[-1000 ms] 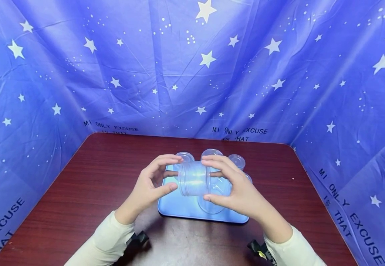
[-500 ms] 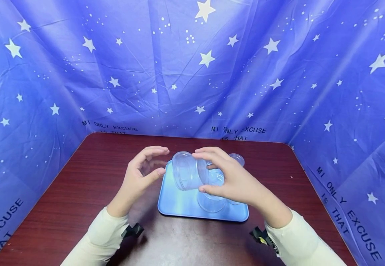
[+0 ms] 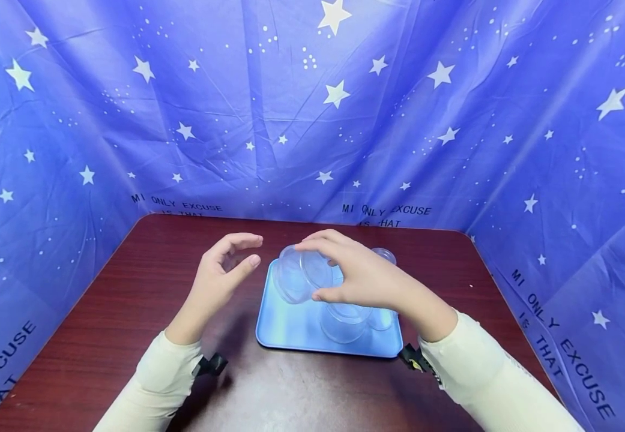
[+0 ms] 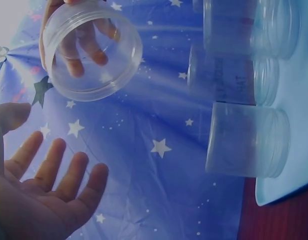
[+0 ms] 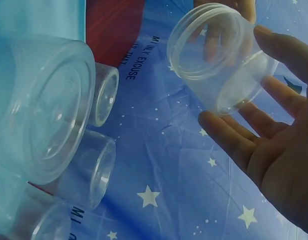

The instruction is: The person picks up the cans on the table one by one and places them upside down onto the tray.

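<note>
A clear plastic jar hangs tilted above the blue tray, its threaded mouth facing left. My right hand grips the jar by its base end, thumb on the near side and fingers on the far side. The right wrist view shows the jar without contents. My left hand is held in the air to the left, apart from the jar, fingers loosely bent around nothing. In the left wrist view, this hand has its palm and spread fingers in sight.
Several more clear jars stand mouth down on the tray, among them a large one near the front and a smaller one beside it. The tray lies on a dark red wooden table. Blue star-patterned curtains enclose the table's back and sides.
My left hand has drawn away to the left from the jar. My right hand has carried the jar slightly left and up, and the jar has tilted more.
</note>
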`<state>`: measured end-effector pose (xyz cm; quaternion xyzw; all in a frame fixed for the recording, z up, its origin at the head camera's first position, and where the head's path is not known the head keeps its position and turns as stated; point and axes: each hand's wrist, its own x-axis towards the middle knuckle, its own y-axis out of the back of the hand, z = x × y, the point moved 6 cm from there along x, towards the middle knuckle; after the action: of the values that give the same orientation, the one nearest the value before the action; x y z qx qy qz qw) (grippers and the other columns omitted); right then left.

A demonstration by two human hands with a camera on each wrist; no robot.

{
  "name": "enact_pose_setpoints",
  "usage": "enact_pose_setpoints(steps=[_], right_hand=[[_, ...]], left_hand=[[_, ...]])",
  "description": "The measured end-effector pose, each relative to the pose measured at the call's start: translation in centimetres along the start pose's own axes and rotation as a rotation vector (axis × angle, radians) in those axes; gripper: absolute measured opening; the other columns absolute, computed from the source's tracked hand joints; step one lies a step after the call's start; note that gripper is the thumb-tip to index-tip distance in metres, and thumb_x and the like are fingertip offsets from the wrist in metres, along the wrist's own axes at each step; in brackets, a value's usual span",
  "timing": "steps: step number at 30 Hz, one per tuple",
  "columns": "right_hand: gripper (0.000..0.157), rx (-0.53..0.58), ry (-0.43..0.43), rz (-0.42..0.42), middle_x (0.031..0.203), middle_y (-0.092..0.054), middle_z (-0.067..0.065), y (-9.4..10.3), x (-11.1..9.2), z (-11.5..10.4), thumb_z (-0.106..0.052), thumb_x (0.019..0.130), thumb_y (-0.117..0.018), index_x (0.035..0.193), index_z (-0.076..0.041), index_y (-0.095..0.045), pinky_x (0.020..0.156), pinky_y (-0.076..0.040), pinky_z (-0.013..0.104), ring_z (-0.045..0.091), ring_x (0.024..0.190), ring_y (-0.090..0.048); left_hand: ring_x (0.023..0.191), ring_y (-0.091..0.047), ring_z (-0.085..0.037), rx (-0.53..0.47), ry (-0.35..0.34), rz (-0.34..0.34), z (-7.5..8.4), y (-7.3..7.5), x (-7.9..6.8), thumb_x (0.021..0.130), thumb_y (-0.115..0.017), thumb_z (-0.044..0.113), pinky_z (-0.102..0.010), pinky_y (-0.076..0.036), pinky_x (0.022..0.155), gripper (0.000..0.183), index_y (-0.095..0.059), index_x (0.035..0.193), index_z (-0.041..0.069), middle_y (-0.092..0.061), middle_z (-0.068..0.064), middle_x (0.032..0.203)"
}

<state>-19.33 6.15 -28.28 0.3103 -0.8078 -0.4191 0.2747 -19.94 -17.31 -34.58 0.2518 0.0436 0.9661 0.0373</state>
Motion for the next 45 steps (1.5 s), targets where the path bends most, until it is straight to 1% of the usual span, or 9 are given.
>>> enact_pose_setpoints(steps=[4, 9, 15, 19, 21, 25, 27, 37, 45], right_hand=[[0.074, -0.044, -0.021, -0.048, 0.143, -0.050, -0.012, -0.4, 1.0, 0.1, -0.027, 0.081, -0.088, 0.146, -0.030, -0.053, 0.101, -0.052, 0.036, 0.008, 0.128, -0.050], [0.073, -0.103, -0.038, -0.102, 0.141, -0.052, -0.010, -1.0, 2.3, 0.2, -0.027, 0.080, -0.088, 0.145, -0.027, -0.055, 0.109, -0.046, 0.037, 0.008, 0.132, -0.049], [0.073, -0.179, -0.127, -0.177, 0.143, -0.053, -0.009, -1.7, 3.3, 0.4, -0.030, 0.079, -0.087, 0.145, -0.033, -0.055, 0.105, -0.050, 0.040, 0.011, 0.131, -0.052], [0.072, -0.218, -0.145, -0.228, 0.143, -0.053, -0.008, -2.3, 3.9, 0.4, -0.030, 0.079, -0.087, 0.143, -0.035, -0.056, 0.100, -0.053, 0.040, 0.012, 0.129, -0.054], [0.071, -0.223, -0.134, -0.246, 0.142, -0.054, -0.006, -2.7, 4.4, 0.3, -0.029, 0.079, -0.087, 0.143, -0.034, -0.056, 0.100, -0.052, 0.040, 0.013, 0.129, -0.054], [0.072, -0.216, -0.124, -0.284, 0.142, -0.054, -0.003, -3.4, 5.1, 0.2, -0.026, 0.079, -0.086, 0.144, -0.030, -0.057, 0.102, -0.051, 0.039, 0.015, 0.129, -0.054], [0.072, -0.220, -0.126, -0.306, 0.142, -0.054, -0.002, -3.7, 5.4, 0.2, -0.024, 0.079, -0.086, 0.144, -0.030, -0.056, 0.102, -0.051, 0.038, 0.016, 0.128, -0.054], [0.074, -0.270, -0.134, -0.392, 0.142, -0.055, 0.002, -5.6, 6.9, 0.0, -0.021, 0.078, -0.087, 0.145, -0.027, -0.056, 0.099, -0.052, 0.039, 0.019, 0.124, -0.057], [0.073, -0.341, -0.148, -0.437, 0.139, -0.056, 0.002, -7.0, 7.1, 0.0, -0.024, 0.077, -0.089, 0.143, -0.029, -0.058, 0.098, -0.053, 0.038, 0.019, 0.126, -0.054]], left_hand=[[0.116, -0.064, -0.019, 0.022, 0.023, 0.013, -0.2, 0.3, 0.2, 0.093, -0.071, 0.001, -0.025, -0.056, 0.093, 0.031, -0.066, 0.124, 0.001, -0.070, 0.000, 0.121], [0.115, -0.066, -0.020, 0.037, 0.034, 0.039, -0.1, 0.8, 0.5, 0.094, -0.071, 0.001, -0.025, -0.056, 0.093, 0.029, -0.066, 0.122, -0.001, -0.069, -0.010, 0.122], [0.113, -0.067, -0.015, 0.047, 0.041, 0.057, -0.6, 1.1, 0.8, 0.095, -0.070, 0.003, -0.025, -0.056, 0.093, 0.027, -0.067, 0.121, 0.000, -0.070, -0.011, 0.121], [0.112, -0.067, -0.012, 0.033, 0.047, 0.061, -1.0, 1.0, 0.8, 0.096, -0.069, 0.004, -0.026, -0.055, 0.094, 0.027, -0.066, 0.122, -0.001, -0.069, -0.016, 0.122], [0.112, -0.067, -0.012, 0.032, 0.049, 0.067, -1.1, 1.1, 0.8, 0.096, -0.069, 0.004, -0.026, -0.055, 0.093, 0.027, -0.066, 0.122, -0.001, -0.070, -0.012, 0.121], [0.110, -0.067, -0.011, 0.036, 0.053, 0.073, -1.0, 1.3, 0.7, 0.096, -0.069, 0.004, -0.023, -0.055, 0.091, 0.026, -0.066, 0.122, 0.000, -0.072, 0.004, 0.116], [0.110, -0.067, -0.011, 0.037, 0.053, 0.069, -1.0, 1.4, 0.7, 0.096, -0.069, 0.005, -0.023, -0.055, 0.090, 0.026, -0.066, 0.122, 0.000, -0.071, 0.007, 0.115], [0.111, -0.067, -0.011, 0.036, 0.056, 0.053, -1.1, 1.5, 0.6, 0.097, -0.068, 0.005, -0.024, -0.054, 0.093, 0.025, -0.066, 0.121, -0.001, -0.071, 0.006, 0.115], [0.112, -0.067, -0.015, 0.029, 0.045, 0.031, -0.8, 1.4, 0.6, 0.097, -0.068, 0.005, -0.024, -0.054, 0.094, 0.026, -0.066, 0.122, 0.001, -0.072, 0.003, 0.115]])
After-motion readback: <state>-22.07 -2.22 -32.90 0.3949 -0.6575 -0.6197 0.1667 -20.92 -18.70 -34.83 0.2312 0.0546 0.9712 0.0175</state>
